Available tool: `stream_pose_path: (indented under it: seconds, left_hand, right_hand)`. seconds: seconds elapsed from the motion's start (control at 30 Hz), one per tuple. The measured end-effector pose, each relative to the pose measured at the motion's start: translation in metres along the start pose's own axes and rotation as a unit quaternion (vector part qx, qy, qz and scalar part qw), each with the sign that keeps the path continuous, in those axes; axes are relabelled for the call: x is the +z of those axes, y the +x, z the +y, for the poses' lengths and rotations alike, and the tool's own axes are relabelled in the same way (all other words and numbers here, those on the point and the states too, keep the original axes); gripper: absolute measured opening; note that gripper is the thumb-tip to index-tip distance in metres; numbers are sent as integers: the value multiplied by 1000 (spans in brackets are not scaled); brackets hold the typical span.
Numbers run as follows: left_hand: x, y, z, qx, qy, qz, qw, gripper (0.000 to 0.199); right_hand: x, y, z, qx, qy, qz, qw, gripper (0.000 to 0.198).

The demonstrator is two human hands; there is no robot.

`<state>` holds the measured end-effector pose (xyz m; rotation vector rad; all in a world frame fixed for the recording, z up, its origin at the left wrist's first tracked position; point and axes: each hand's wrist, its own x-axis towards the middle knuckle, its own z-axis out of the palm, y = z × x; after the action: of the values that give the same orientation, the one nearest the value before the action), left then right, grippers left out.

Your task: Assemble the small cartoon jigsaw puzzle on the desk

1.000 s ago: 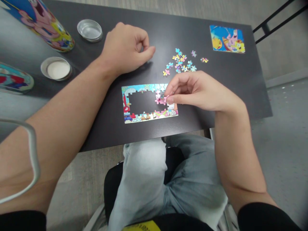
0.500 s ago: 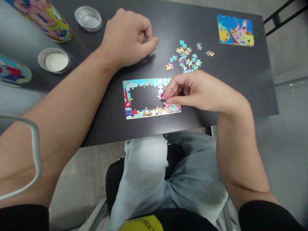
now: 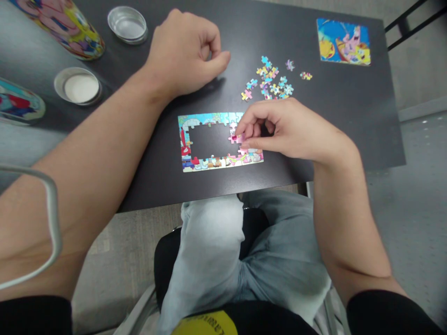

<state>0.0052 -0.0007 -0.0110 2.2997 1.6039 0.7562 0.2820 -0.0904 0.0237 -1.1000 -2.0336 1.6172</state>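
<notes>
A partly assembled jigsaw puzzle [image 3: 218,117] lies flat on the dark table, its border joined around a bare middle. At its right inner side, my right hand [image 3: 279,128] pinches a pink puzzle piece [image 3: 236,138] between thumb and forefinger, low against the border. The fingertips partly cover the piece and the border's right edge. Farther back on the left, my left hand [image 3: 188,51] rests on the table in a loose fist, with nothing visible in it. Loose puzzle pieces [image 3: 265,72] lie scattered just beyond my right hand.
A picture card [image 3: 344,42] lies at the table's [image 3: 356,116] far right. On the left are two round metal lids [image 3: 127,24], [image 3: 77,86] and two printed cans [image 3: 75,32], [image 3: 21,103]. A white cable [image 3: 52,218] crosses near my left forearm.
My right fingertips have parted slightly and more of the pink piece shows between them. The left hand has stayed in place.
</notes>
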Motion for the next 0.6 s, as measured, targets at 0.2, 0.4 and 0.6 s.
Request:
stream_pose_path:
  seconds: [0.2, 0.4, 0.6]
  left_hand:
    - [0, 1, 0, 1, -1, -3, 1000, 26]
    - [1, 0, -1, 4, 4, -10, 1000, 26]
    - [6, -1, -1, -2, -7, 34, 999, 20]
  right_hand:
    - [-5, 1, 0, -43, -79, 1, 996, 27]
    - [-8, 4, 5, -45, -151, -2, 988, 26]
    - [-11, 3, 15, -128, -192, -18, 973, 18]
